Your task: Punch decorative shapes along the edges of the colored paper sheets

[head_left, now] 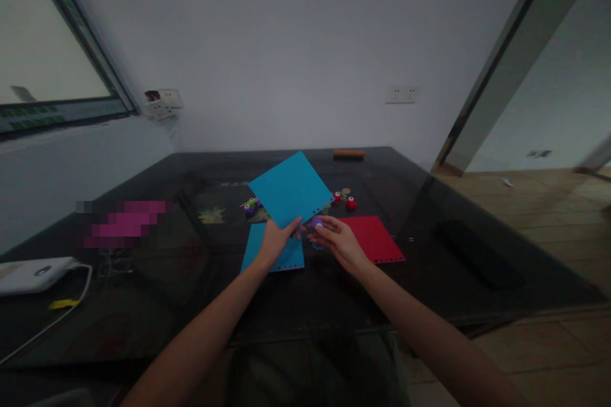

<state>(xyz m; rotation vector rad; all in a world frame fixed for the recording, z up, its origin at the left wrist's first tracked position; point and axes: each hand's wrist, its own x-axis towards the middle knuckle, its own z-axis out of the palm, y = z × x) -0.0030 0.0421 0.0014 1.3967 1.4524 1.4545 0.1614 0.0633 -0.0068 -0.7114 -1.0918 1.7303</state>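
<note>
On the far left of the dark glass surface (477,216) we saw a white box (33,273) with a cable (71,305) running off it, well apart from the raised blue sheet (290,189). Nearer that sheet, just left of its lower corner, sat a green and purple punch (250,206).

Our left hand (273,243) pinched the bottom corner of the blue sheet, its fingers (292,225) grasping the paper and holding it tilted up off the surface. A row of small holes ran along the sheet's lower right edge. Below it, a second blue sheet (286,255) lay flat, partly hidden by the left hand, holes along its near edge.

Just right of the raised sheet's corner, our right hand (340,243) curled its fingers (329,227) around a purple punch (317,222) with a pale top, grasping it beside the sheet's edge; we could not tell whether the paper sat inside the punch.

Right of the raised sheet stood two red punches (344,200). A red sheet (375,238) lay flat beyond the right hand, holes along its near edge. Behind the blue sheet, at the far edge of the surface, lay an orange bar (348,154).
</note>
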